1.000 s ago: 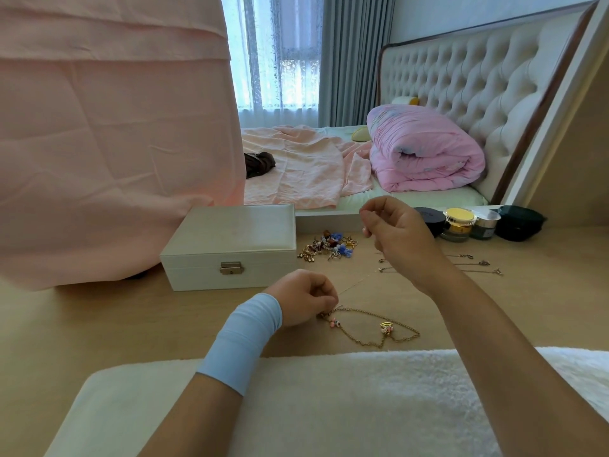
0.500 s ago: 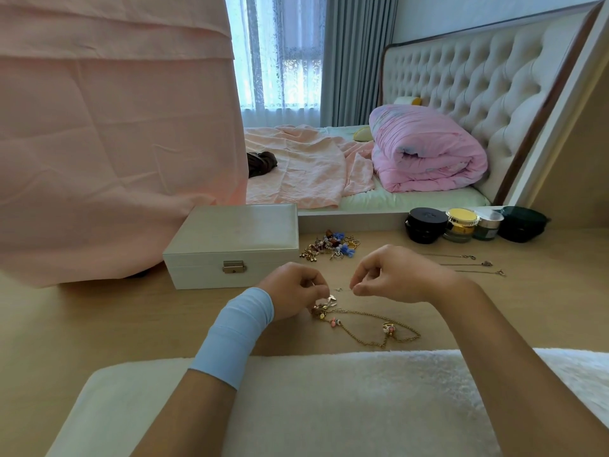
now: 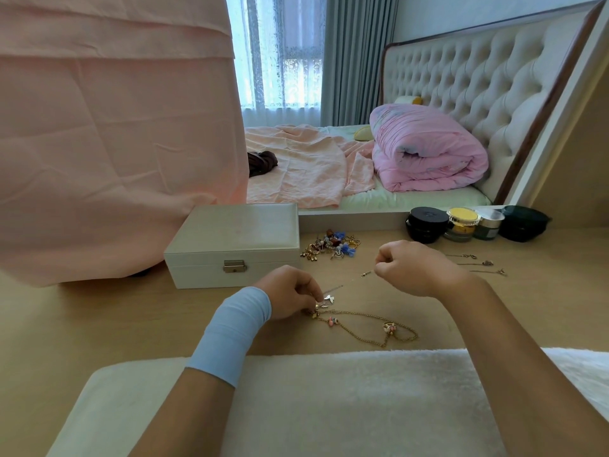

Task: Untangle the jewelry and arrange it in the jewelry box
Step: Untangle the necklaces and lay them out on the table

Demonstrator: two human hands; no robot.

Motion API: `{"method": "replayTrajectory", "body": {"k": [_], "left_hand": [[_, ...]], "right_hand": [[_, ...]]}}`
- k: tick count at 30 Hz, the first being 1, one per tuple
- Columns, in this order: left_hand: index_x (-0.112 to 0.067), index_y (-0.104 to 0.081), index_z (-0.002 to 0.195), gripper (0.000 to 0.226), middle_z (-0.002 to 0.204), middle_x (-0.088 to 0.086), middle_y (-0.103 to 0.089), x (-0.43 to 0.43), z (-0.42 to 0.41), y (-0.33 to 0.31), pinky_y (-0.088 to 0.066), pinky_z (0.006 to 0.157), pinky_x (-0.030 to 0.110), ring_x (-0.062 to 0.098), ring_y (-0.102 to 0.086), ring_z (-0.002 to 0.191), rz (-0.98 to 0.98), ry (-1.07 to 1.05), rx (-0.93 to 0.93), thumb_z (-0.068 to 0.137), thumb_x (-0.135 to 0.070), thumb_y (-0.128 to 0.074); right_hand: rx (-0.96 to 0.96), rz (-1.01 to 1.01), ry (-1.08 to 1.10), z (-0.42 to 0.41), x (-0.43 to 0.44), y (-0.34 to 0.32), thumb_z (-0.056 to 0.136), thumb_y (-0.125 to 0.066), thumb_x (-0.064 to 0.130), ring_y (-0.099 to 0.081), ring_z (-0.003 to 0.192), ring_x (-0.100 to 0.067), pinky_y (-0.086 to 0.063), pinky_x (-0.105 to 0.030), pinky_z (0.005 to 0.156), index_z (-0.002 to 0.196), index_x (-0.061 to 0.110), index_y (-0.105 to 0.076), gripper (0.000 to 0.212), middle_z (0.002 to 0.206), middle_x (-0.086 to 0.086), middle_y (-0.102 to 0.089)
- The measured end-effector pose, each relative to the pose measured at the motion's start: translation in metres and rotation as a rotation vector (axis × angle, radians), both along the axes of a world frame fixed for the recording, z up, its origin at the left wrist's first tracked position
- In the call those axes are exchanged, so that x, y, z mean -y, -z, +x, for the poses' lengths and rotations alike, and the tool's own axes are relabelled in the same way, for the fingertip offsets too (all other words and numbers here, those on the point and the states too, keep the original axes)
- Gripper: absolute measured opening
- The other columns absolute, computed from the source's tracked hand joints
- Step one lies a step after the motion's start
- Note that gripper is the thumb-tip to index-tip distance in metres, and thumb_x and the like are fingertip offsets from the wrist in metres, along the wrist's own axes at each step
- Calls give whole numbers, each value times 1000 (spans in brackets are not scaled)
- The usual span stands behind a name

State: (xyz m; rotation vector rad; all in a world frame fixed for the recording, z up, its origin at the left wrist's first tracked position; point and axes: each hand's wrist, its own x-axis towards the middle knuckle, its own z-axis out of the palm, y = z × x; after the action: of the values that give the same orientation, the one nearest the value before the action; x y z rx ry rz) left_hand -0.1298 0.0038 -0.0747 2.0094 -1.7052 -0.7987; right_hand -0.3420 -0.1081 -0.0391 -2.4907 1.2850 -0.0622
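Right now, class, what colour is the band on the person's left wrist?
Light blue. The wrist band shows best in the head view, the only one.

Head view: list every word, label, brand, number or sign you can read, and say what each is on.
No text can be read.
Black jar: faint mark on the lid, too blurred to read.
Yellow jar and silver jar: any label is too small to read.
Box: no writing shows, only a metal clasp.
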Motion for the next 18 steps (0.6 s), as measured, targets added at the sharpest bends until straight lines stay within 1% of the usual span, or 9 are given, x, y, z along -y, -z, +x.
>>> {"method": "replayTrajectory", "body": {"k": [3,5,7,9,12,15,17,18], "left_hand": [[-32,-69,89,12,88,-11,-68,1,-2,4,-46,75,17,4,-59,79,-4,-15,37,92,-21,-65],[-30,-69,91,7,90,-10,-65,1,-3,5,-47,77,20,6,-58,82,-5,-21,60,92,-25,-64],[-31,-68,91,6,89,-12,-63,1,-3,5,-46,75,21,6,-57,82,-15,-30,75,93,-28,-63],[-33,-68,90,7,90,-13,-62,1,-1,5,-48,76,22,5,-56,82,-18,-39,105,92,-28,-63],[-35,-67,91,11,93,-13,-63,1,-2,5,-48,77,20,4,-57,83,-35,-35,116,92,-24,-63],[-34,-68,91,14,92,-13,-65,2,-7,7,-50,77,21,5,-59,82,-61,-37,102,93,-22,-61],[-34,-68,91,12,94,-13,-64,3,-9,9,-51,80,24,6,-58,83,-82,-43,106,94,-24,-60],[-34,-67,92,12,96,-12,-64,3,-10,11,-50,80,23,6,-57,83,-100,-47,104,94,-25,-60]], "right_hand": [[-106,14,27,-1,5,9,98,-50,34,-60,89,-11,-54,-34,82,97,31,-62,12,94,10,-62],[-145,72,30,-1,8,17,98,-55,32,-61,89,-11,-52,-29,76,97,28,-64,10,97,7,-65],[-173,134,30,-1,9,23,97,-59,32,-61,91,-11,-48,-24,71,100,25,-66,10,100,5,-66],[-159,162,37,-2,10,26,96,-63,34,-61,91,-10,-46,-23,69,98,26,-67,9,100,5,-65],[-125,121,48,-3,11,25,93,-68,33,-63,88,-9,-48,-23,68,91,27,-68,7,98,6,-66],[-137,77,55,-3,9,23,90,-72,30,-62,88,-9,-53,-25,74,90,28,-70,3,96,7,-67],[-173,-24,47,1,6,24,90,-72,29,-60,98,-12,-52,-28,85,93,30,-72,4,102,8,-66],[-183,-91,34,4,4,25,90,-70,30,-57,105,-14,-48,-31,91,97,32,-72,7,107,9,-64]]}}
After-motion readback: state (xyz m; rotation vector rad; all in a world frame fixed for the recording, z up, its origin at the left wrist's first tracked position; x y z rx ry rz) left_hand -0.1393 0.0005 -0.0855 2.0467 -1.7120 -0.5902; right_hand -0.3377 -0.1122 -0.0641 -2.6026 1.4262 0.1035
